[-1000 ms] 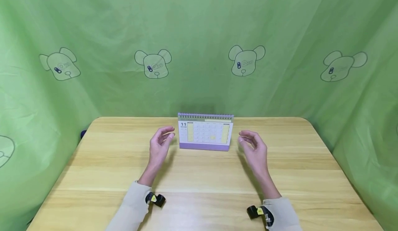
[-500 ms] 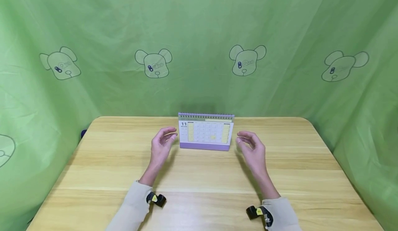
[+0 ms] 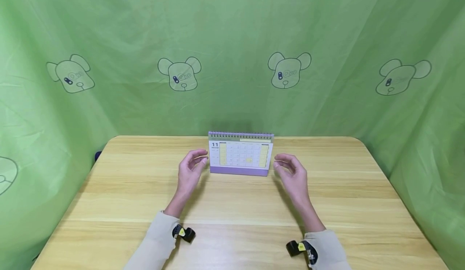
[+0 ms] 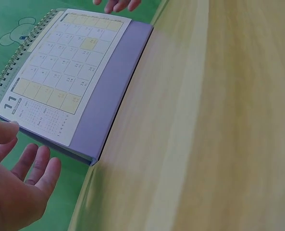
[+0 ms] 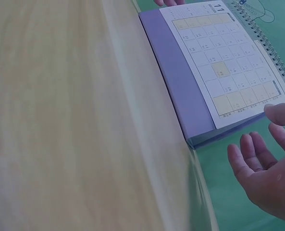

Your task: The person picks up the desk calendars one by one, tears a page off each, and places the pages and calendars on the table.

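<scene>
A spiral-bound desk calendar (image 3: 239, 155) with a purple base stands upright near the table's far edge, its page marked 11 facing me. Just off its left side is my left hand (image 3: 189, 173), fingers loosely bent and holding nothing. My right hand (image 3: 294, 177) hovers by the right side, likewise with nothing in it. In the left wrist view, the left hand (image 4: 17, 187) has its thumb close to the calendar's (image 4: 70, 67) side edge; contact cannot be told. The right wrist view has the right hand (image 5: 272, 173) similarly near the opposite edge of the calendar (image 5: 224, 67).
The calendar stands on a light wooden table (image 3: 232, 205) with rounded far corners. Behind and on both sides hangs a green curtain (image 3: 232, 40) printed with bear heads. A small black camera (image 3: 188, 234) is strapped at the left cuff, another camera (image 3: 293, 248) at the right.
Both hands have moved slightly inward, nearer the calendar's two sides. The calendar itself stands where it was.
</scene>
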Available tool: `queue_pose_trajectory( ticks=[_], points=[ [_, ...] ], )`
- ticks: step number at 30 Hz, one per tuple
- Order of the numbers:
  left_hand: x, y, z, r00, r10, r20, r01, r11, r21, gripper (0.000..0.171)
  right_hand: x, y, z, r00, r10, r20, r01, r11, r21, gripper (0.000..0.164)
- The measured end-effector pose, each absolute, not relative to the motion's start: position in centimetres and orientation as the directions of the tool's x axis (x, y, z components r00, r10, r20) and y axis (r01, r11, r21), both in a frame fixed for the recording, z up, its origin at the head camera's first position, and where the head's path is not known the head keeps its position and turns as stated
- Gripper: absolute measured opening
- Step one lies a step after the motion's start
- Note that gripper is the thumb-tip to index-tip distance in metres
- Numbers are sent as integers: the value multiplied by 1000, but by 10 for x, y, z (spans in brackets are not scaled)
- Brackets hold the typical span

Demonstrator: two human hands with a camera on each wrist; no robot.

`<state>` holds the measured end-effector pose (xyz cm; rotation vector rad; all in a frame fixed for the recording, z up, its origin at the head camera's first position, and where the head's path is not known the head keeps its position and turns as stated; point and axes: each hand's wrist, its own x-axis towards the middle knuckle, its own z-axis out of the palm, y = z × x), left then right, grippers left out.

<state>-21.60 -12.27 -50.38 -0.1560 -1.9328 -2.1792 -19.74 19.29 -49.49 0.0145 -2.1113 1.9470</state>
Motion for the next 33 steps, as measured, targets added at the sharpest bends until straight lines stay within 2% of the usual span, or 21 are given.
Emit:
queue_pose_trajectory(
  ticks=[8,21,33],
  points=[
    [-216,-120,-506,-973,-112,203,214,-94,972,29,-197,190,-495,-978,138,154,-140,106,-984,36],
    [-214,-118,-508,-978,-113,177,185,-61,981,31,-196,188,-494,-981,119,152,-136,136,-981,34],
    [-214,-116,-510,-985,-99,141,151,-96,984,31,-196,185,-496,-982,121,145,-128,139,-982,33]
  ],
)
